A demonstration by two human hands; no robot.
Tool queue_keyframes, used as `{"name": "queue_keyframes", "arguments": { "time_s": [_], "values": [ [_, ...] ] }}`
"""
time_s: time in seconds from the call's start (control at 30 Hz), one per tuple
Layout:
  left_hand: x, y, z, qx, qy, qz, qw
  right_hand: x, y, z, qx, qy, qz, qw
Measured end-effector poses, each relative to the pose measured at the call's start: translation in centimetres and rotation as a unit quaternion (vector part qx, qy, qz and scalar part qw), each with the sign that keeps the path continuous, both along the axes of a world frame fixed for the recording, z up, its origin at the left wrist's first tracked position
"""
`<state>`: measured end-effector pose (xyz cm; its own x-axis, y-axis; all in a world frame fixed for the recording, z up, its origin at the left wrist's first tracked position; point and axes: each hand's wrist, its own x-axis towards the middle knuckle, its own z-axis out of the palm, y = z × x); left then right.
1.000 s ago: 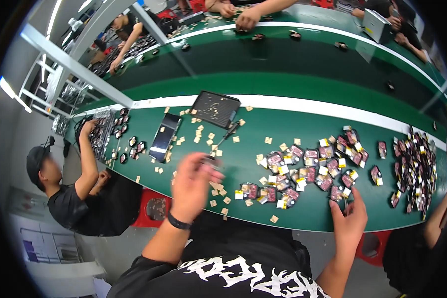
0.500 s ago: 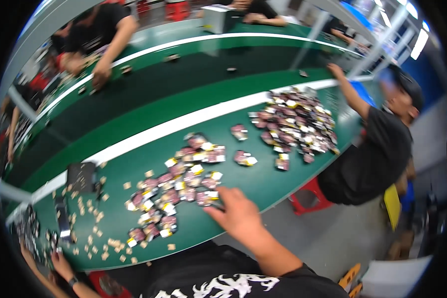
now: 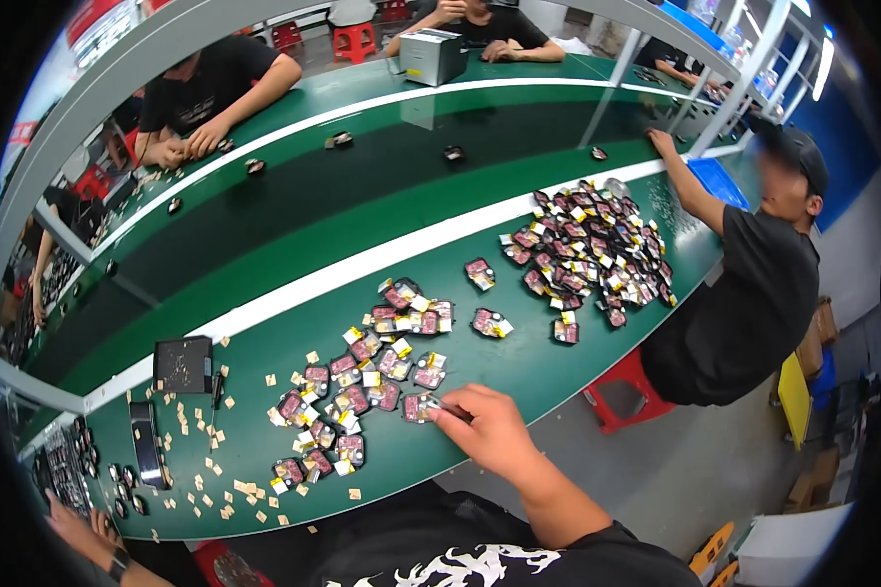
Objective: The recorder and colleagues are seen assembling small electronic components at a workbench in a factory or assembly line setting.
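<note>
My right hand [image 3: 485, 423] reaches in over the near edge of the green table [image 3: 519, 377]. Its thumb and forefinger are pinched on a slim dark piece [image 3: 452, 407], whose kind I cannot make out. The fingertips meet the right side of a small black-cased part [image 3: 419, 408] with a pinkish face. Beside it, to the left and behind, several similar parts [image 3: 347, 399] lie in a loose group, many with white and yellow tabs. Two more parts [image 3: 480, 274] lie apart behind my hand. My left hand does not show.
A large heap of the same parts [image 3: 597, 254] is at the right, near a seated co-worker [image 3: 744, 284]. To the left are small beige squares [image 3: 245, 487], a black tray [image 3: 183, 365] and a dark phone-like slab [image 3: 147, 445]. Another person's hands [image 3: 73, 523] are at the far left. A dark conveyor belt [image 3: 382, 147] runs behind.
The view has shifted slightly and is sharper. My right hand stays at the same part, its thumb and forefinger now closer together. A co-worker across the belt has drawn both hands together.
</note>
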<state>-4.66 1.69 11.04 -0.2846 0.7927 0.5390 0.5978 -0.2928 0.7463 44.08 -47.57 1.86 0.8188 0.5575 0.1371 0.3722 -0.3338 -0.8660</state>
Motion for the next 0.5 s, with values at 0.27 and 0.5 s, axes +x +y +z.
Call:
{"name": "queue_keyframes", "arguments": {
  "time_s": [0.27, 0.5],
  "values": [
    [24.1, -27.0, -7.0, -0.401, 0.031, -0.565, 0.72, -2.1, 0.5, 2.6, 0.096, 0.198, 0.125, 0.967],
    [29.0, -32.1, -7.1, -0.536, -0.144, -0.638, 0.534, -5.4, 1.7, 3.5, 0.137, 0.272, 0.253, 0.918]
  ]
}}
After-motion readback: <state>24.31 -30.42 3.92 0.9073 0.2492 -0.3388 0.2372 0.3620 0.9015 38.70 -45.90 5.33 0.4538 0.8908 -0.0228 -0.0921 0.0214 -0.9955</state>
